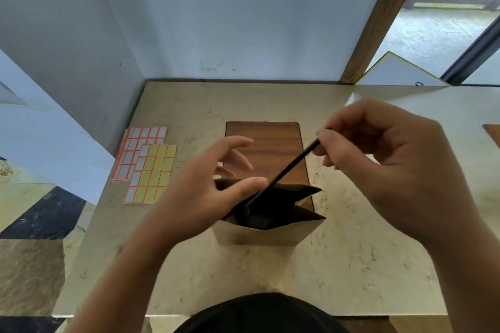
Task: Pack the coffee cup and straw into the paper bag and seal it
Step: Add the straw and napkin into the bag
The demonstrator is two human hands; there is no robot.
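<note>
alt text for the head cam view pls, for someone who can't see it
The right hand pinches a black straw, its lower end inside an open paper bag standing on a marble-look table. The left hand touches the bag's rim, fingers spread. Label sticker sheets lie to the left.

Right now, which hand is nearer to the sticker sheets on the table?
Left. The left hand is at the paper bag's open top, just right of the sticker sheets. The right hand pinches the black straw farther right, beyond the bag.
</note>
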